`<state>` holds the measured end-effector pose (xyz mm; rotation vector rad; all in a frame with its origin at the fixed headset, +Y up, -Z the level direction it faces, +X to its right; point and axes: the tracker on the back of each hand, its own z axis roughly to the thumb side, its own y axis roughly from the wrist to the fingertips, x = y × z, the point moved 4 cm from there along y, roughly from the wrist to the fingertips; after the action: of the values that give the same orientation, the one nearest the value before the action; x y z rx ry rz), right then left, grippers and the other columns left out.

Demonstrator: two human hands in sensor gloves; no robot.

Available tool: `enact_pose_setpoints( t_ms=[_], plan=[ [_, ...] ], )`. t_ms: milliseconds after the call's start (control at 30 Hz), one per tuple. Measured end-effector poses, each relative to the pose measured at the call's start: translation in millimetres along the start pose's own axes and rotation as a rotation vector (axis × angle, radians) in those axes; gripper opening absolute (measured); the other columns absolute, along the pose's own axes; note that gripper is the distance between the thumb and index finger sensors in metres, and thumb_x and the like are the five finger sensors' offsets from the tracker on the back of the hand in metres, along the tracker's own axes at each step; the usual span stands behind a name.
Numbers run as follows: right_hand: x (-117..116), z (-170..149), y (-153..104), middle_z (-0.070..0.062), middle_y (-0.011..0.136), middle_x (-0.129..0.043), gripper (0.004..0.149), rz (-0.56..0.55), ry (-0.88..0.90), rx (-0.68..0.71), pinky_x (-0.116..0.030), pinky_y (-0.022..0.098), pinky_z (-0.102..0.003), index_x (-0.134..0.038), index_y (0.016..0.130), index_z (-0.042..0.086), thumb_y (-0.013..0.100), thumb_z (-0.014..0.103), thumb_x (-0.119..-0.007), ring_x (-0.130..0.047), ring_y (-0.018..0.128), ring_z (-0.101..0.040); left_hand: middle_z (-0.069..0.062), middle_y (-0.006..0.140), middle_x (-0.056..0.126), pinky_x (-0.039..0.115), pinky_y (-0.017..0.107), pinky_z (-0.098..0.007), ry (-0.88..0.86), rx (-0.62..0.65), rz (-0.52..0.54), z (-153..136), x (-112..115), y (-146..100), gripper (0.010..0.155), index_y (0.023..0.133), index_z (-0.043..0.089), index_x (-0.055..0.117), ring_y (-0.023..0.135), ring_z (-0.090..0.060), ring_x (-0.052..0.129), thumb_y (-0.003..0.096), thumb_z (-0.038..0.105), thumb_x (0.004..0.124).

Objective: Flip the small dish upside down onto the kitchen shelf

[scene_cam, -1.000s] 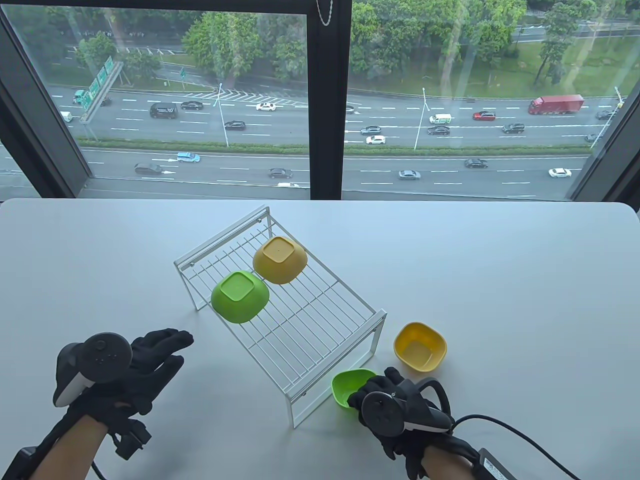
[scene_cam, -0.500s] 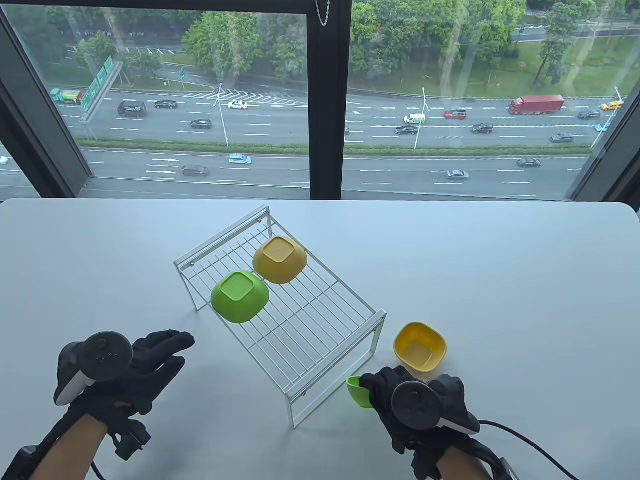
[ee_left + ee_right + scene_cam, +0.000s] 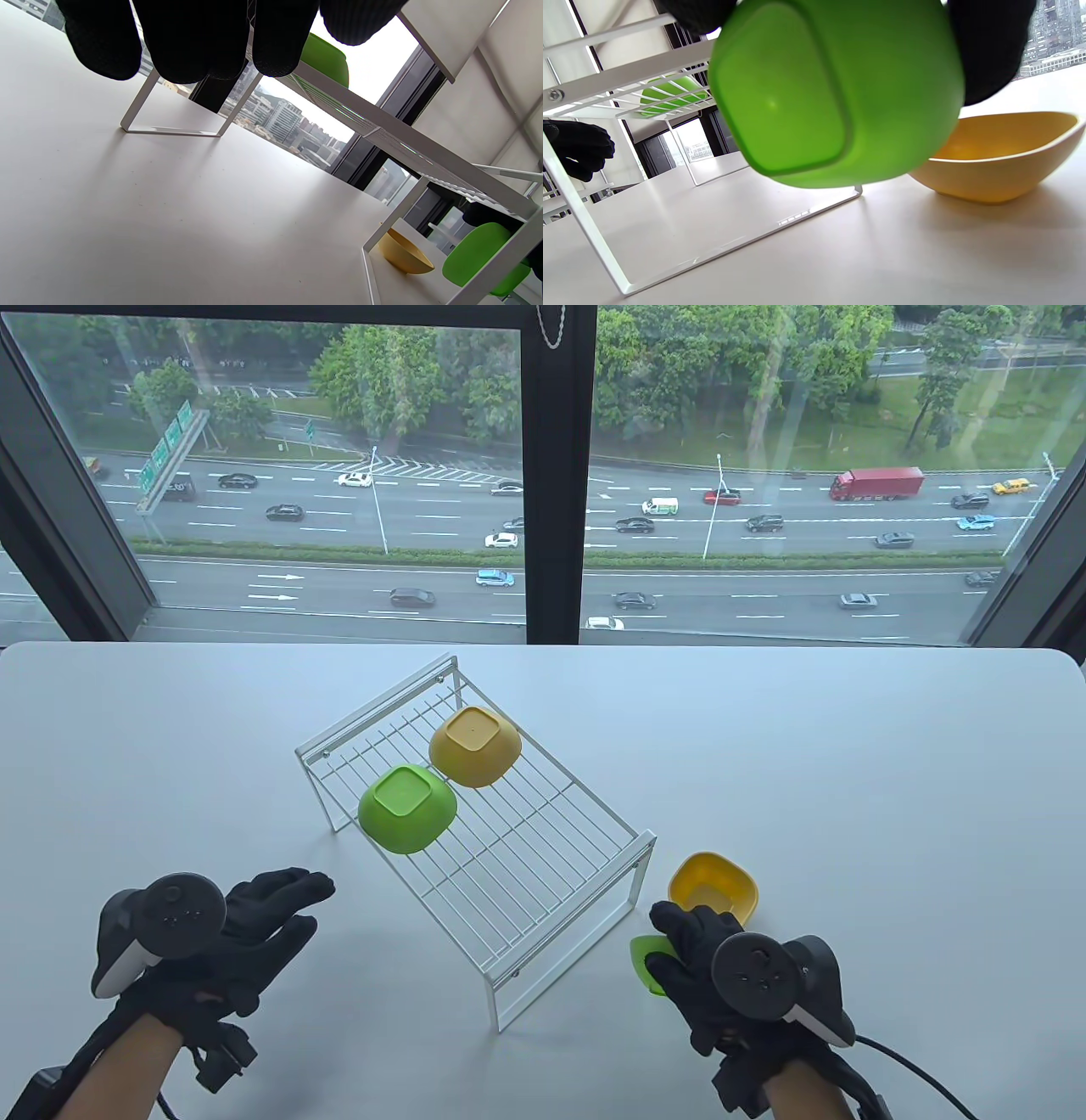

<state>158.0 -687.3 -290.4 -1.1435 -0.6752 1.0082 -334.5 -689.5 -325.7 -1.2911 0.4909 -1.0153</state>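
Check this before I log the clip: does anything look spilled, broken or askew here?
Nothing stands out. Two dishes sit upside down on the wire shelf, the yellow dish rests upright on the table, and the right hand holds the green dish tilted, mid-flip.

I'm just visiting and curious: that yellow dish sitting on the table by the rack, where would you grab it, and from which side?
Probably by the rim, from above. The yellow dish sits open side up on the table, and its sloped walls flare out to a thin lip that fingers can pinch. Its right side is open; the rack stands left of it, and the right hand holding the green dish is at its near side.
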Motion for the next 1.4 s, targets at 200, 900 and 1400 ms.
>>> enact_pose_setpoints(
  t_ms=[200,900,1400],
  plan=[
    [1,-8,-1,0.001,0.082,-0.07,0.088,0.048,0.037,-0.014,-0.081,0.056,-0.057,-0.04,0.107,0.021,0.04,0.058,-0.086,-0.077,0.071,-0.024,-0.004,0.115,0.063,0.071,0.071,-0.057,0.005,-0.009,-0.021,-2,5,1,0.065,0.105,0.032,0.068,0.097,-0.032,0.07,0.0457,0.056,0.061],
    [50,-4,-10,-0.004,0.091,-0.068,0.079,-0.182,0.243,0.054,-0.089,0.051,-0.05,-0.046,0.109,0.027,0.044,0.052,-0.084,-0.081,0.074,-0.027,-0.004,0.115,0.061,0.07,0.071,-0.057,0.007,-0.082,0.008,-21,6,3,0.064,0.104,0.032,0.069,0.097,-0.032,0.069,0.0446,0.055,0.061],
    [64,43,15,-0.01,0.105,-0.062,0.077,-0.106,0.292,0.084,-0.087,0.053,-0.051,-0.045,0.111,0.028,0.046,0.05,-0.079,-0.077,0.085,-0.034,-0.004,0.115,0.06,0.069,0.072,-0.058,-0.014,-0.055,0.024,-16,1,0,0.064,0.104,0.032,0.068,0.098,-0.032,0.068,0.0445,0.055,0.061]
  ],
)
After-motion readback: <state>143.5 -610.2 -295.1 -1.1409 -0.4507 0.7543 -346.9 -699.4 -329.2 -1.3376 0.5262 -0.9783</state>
